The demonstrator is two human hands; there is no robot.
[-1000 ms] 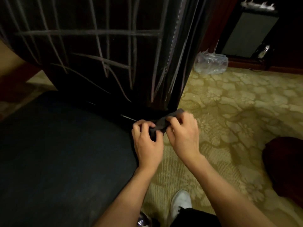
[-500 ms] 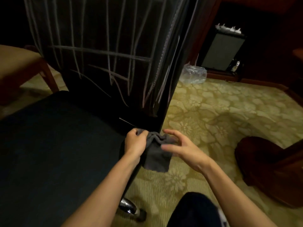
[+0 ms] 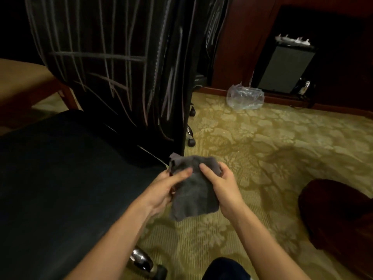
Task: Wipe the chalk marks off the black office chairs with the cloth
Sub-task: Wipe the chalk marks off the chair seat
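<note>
Beside the seat edge of the black padded office chair (image 3: 66, 178), both hands hold a small dark grey soft cloth (image 3: 193, 195) above the patterned carpet. Left hand (image 3: 163, 188) pinches its left side, thumb on top; right hand (image 3: 222, 184) grips the right side likewise. Cloth hangs limp: light, floppy, not slippery. Judgement: bunch it into a pad in one palm before wiping. White chalk marks (image 3: 113, 85) cover the chair's backrest, untouched.

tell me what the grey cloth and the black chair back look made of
Grey cloth: soft matte fabric, perhaps microfibre; it droops and creases between both hands. Black chair back: smooth, slightly glossy, likely leather or vinyl; pale chalk lines sit on its surface.
</note>
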